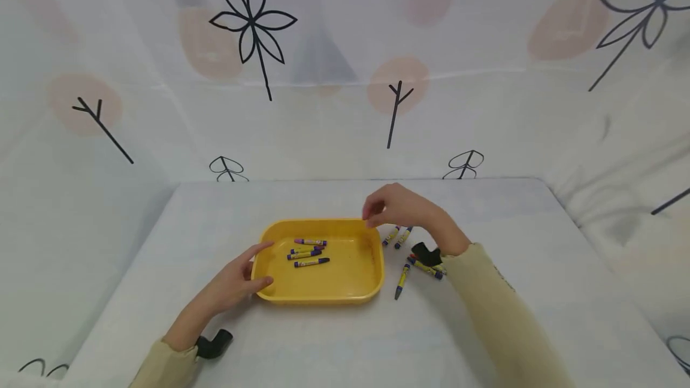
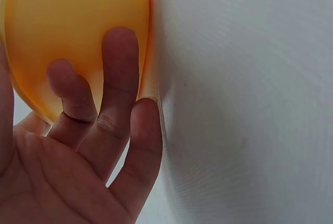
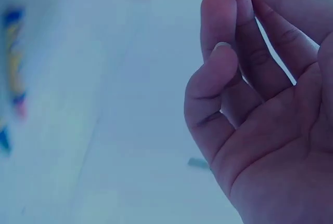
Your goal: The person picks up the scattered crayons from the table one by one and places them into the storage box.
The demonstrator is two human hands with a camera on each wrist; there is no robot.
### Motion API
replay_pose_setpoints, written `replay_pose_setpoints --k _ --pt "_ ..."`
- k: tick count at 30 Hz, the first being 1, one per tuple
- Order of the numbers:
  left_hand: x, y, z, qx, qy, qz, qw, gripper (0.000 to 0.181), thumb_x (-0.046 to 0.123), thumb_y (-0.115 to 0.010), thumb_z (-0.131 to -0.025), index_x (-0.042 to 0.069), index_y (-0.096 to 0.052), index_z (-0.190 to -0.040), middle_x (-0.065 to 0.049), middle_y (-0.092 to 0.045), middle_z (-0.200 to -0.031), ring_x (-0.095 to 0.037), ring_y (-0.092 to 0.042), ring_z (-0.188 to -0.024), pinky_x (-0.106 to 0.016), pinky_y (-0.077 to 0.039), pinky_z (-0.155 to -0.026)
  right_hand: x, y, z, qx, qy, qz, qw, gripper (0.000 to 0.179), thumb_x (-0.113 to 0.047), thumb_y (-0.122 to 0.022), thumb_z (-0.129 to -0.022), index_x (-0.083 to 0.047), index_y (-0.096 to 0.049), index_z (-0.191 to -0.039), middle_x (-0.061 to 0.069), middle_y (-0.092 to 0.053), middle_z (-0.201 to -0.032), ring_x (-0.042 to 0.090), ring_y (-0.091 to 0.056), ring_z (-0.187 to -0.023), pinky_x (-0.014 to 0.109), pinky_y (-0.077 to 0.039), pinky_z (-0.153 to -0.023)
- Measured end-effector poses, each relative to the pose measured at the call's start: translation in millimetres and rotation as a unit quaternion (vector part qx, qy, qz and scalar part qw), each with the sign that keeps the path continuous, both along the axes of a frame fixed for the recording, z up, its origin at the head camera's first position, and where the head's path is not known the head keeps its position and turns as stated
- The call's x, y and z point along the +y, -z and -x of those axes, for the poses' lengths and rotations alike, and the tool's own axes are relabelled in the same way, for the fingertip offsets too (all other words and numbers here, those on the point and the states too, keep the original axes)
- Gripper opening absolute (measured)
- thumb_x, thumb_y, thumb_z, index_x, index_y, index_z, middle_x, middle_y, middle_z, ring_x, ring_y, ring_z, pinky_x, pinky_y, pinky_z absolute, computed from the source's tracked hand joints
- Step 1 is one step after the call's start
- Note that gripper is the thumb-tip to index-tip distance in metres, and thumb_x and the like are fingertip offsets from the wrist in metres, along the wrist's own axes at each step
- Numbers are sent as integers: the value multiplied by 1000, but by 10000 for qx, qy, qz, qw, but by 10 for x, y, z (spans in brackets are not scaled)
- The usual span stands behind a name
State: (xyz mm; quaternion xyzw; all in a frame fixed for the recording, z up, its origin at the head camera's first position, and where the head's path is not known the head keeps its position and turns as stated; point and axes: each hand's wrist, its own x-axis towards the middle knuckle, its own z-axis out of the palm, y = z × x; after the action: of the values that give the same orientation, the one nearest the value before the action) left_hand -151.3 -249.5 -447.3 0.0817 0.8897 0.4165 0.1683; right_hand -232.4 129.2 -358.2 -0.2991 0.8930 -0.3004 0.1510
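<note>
My left hand (image 1: 232, 283) grips the left end of a yellow plastic tray (image 1: 318, 299), thumb and index finger over the rim. In the left wrist view, other fingers (image 2: 120, 63) lie against the tray's outer wall (image 2: 67, 5). Several crayons (image 1: 311, 263) with yellow wrappers lie inside the tray, left of its middle. Over the tray's back right corner hovers my right hand (image 1: 401, 205), fingers loosely bent and thumb near them. No object shows between its fingers (image 3: 218, 16) in the right wrist view, though the fingertips reach the frame's top edge.
To the right of the tray, several more crayons (image 1: 402, 281) lie on the white-covered table (image 1: 334, 346), some partly under my right forearm. Behind the table hangs a white cloth (image 1: 334, 130) with plant drawings. Each wrist carries a black strap piece (image 1: 214, 344).
</note>
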Motion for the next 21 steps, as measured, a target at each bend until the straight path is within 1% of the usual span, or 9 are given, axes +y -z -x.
replay_pose_setpoints --k 2,5,7,10,15,18,21 --pt "3 5 3 -17 -13 6 10000 76 28 -76 -89 26 -36 -153 -8 -62 -97 -21 -57 -71 -32 -48 -61 241 57 -44 -74 242 -119 9996 6 -17 -75 -90 -13 -71 -93 -5 -66 -88 16 -58 -82 33 -51 -76" --pt "6 5 1 -37 -61 -3 10000 76 28 -77 -88 27 -37 -153 -9 -62 -98 -21 -57 -71 -33 -48 -62 561 196 -113 -207 556 -322 9977 8 -14 -75 -89 -11 -69 -93 -3 -64 -86 18 -56 -81 33 -49 -74" --pt "9 5 1 -61 -120 14 9999 76 29 -77 -88 28 -37 -152 -9 -62 -98 -21 -57 -72 -34 -48 -62 734 296 -167 -309 708 -461 9959 10 -12 -75 -88 -9 -69 -95 -2 -62 -86 19 -55 -81 34 -48 -73" --pt "13 7 -1 -85 -137 51 9999 76 30 -77 -88 28 -37 -153 -8 -62 -98 -21 -57 -72 -34 -48 -63 933 454 -254 -516 955 -647 9920 11 -10 -75 -87 -9 -68 -96 -1 -60 -85 19 -53 -81 33 -47 -73" --pt "13 16 -8 -103 -108 -21 9999 76 29 -76 -89 27 -37 -153 -8 -62 -96 -21 -56 -73 -34 -48 -64 1104 637 -382 -871 1074 -666 9881 13 -9 -76 -86 -9 -68 -96 -1 -60 -83 18 -53 -79 34 -46 -72" --pt "12 10 -9 -94 -111 -17 9999 76 29 -76 -89 27 -37 -153 -8 -61 -95 -21 -56 -72 -34 -48 -63 1140 699 -417 -1025 1070 -637 9869 14 -10 -78 -85 -9 -69 -95 -1 -60 -81 18 -53 -78 34 -46 -72" --pt "16 -1 -3 -106 -129 -10 9999 76 29 -77 -88 27 -37 -153 -8 -61 -94 -21 -56 -71 -34 -48 -62 1151 725 -428 -1127 1093 -634 9856 12 -11 -78 -85 -10 -69 -94 -1 -59 -81 18 -52 -78 34 -46 -72"
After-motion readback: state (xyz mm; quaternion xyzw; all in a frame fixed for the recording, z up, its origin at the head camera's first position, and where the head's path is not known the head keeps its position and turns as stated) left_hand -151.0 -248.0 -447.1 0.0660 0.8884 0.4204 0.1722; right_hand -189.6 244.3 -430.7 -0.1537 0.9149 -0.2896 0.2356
